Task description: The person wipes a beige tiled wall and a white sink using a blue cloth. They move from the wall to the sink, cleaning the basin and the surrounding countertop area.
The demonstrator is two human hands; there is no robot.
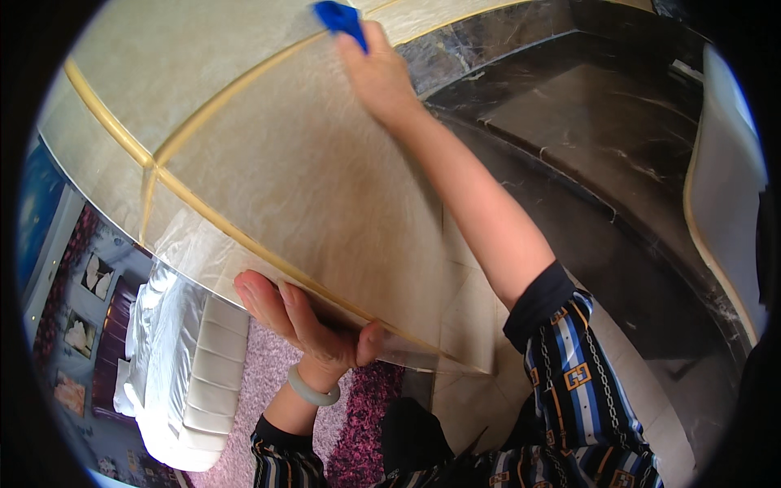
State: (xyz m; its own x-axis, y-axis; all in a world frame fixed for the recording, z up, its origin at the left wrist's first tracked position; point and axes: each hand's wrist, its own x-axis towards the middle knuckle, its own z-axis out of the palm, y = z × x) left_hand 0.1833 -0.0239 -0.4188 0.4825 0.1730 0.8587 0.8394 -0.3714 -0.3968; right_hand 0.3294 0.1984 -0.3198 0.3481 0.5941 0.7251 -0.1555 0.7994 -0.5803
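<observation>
High in the view my right hand (384, 73) grips a bunched blue cloth (341, 19) against a large cream panel (293, 165). The hand and cloth are slightly blurred. Raised gold trim strips (238, 91) divide the panel's surface and meet at a corner on the left. Lower down, my left hand (305, 323) rests on the panel's near side, below a gold strip, with its fingers spread and thumb apart. A pale bangle (312, 387) circles the left wrist. Beside the left fingertips, the side looks glossy and see-through.
Dark marble-look steps (579, 140) curve along the right, with a white curved panel (726, 189) at the far right. Below left stand a bed with a cream padded base (210, 366) and a pink-purple shaggy rug (268, 402). Beige floor tiles (470, 390) lie below the panel.
</observation>
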